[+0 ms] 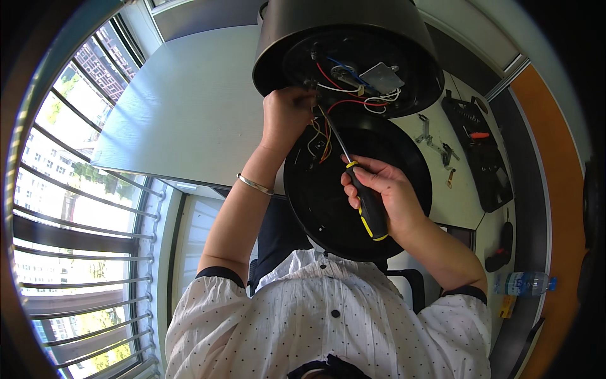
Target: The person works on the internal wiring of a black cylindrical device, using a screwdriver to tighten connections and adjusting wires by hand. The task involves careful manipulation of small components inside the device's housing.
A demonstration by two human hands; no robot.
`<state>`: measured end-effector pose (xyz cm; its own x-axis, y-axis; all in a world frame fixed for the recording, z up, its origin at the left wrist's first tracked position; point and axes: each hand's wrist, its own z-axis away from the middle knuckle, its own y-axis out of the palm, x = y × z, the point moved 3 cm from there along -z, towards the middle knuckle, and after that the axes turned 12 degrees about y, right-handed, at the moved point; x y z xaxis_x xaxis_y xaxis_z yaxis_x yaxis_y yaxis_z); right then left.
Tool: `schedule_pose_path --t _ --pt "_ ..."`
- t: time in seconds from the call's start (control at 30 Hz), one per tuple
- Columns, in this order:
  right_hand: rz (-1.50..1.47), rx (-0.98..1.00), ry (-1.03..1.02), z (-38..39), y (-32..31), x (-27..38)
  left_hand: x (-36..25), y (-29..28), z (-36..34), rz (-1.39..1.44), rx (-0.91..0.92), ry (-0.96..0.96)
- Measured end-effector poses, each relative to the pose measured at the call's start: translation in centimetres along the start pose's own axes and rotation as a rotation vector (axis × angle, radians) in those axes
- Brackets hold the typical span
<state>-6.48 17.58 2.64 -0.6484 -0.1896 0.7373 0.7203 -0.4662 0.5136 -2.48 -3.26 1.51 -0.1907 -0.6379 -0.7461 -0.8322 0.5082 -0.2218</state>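
A dark round appliance body (341, 25) at the top shows its underside, with red, blue and white wires and a metal plate (382, 78). My left hand (284, 117) is closed at the left of this wiring, its fingertips pinched on something I cannot make out. My right hand (388, 192) grips a black and yellow screwdriver (369, 215), whose shaft reaches up to my left fingertips; its tip is hard to make out there. Below the body lies a black round shell (334, 234) with yellow and red wires hanging into it.
A pale table (177, 101) spans the middle. At the right are metal parts (429, 136), a black toolkit case (492, 183), a black tool (502, 246) and a plastic bottle (527, 284). A barred window (76, 208) is at the left.
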Motion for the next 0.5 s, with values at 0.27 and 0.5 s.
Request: schedule_pose_path --t 0.27,0.5 --pt "0.194 -0.071 -0.068 0.05 0.05 0.16 -0.33 -0.23 -0.02 0.02 0.043 -0.021" --pt "0.505 -0.194 -0.226 -0.04 -0.15 -0.52 -0.28 -0.2 0.06 0.055 0.033 -0.043"
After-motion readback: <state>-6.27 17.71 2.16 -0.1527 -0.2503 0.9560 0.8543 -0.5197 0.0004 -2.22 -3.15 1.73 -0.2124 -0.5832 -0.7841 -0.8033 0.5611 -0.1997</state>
